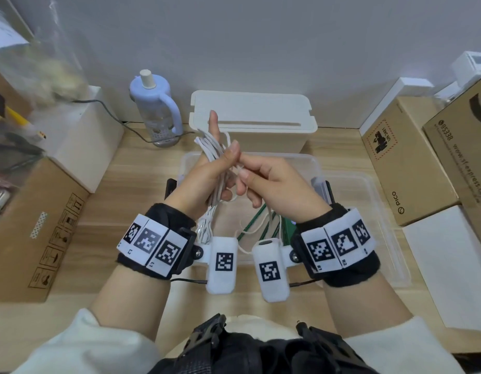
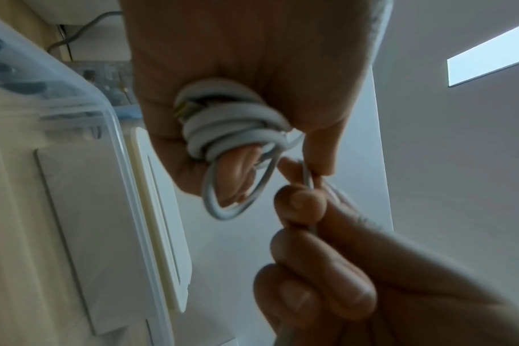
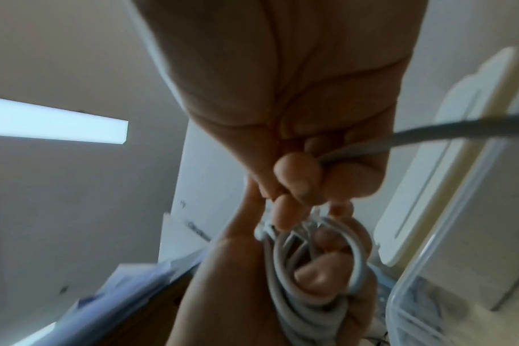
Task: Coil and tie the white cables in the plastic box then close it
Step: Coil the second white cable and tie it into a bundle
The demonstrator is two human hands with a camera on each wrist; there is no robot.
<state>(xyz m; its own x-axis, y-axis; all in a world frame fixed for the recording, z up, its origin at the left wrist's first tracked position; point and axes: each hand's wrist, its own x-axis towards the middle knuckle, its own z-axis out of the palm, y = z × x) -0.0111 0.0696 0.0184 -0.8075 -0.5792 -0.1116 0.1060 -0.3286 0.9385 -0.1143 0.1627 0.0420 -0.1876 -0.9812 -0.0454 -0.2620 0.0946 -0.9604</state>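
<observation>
My left hand (image 1: 207,171) grips a bundle of coiled white cable (image 1: 212,150) above the clear plastic box (image 1: 374,211), index finger pointing up. In the left wrist view the cable coil (image 2: 237,126) wraps round the curled fingers. My right hand (image 1: 263,182) pinches the cable's loose end (image 2: 308,178) between thumb and fingers, right beside the left thumb. The right wrist view shows the same strand (image 3: 400,138) leaving my right fingers and the coil (image 3: 299,292) in the left hand below. More white cable (image 1: 204,228) and green ties (image 1: 255,222) lie in the box.
A white lidded box (image 1: 250,122) stands behind the clear box. A pale blue bottle (image 1: 155,103) stands at the back left. Cardboard boxes (image 1: 34,220) flank the left side, more cardboard boxes (image 1: 406,163) the right. The clear lid (image 1: 382,230) lies to the right of the box.
</observation>
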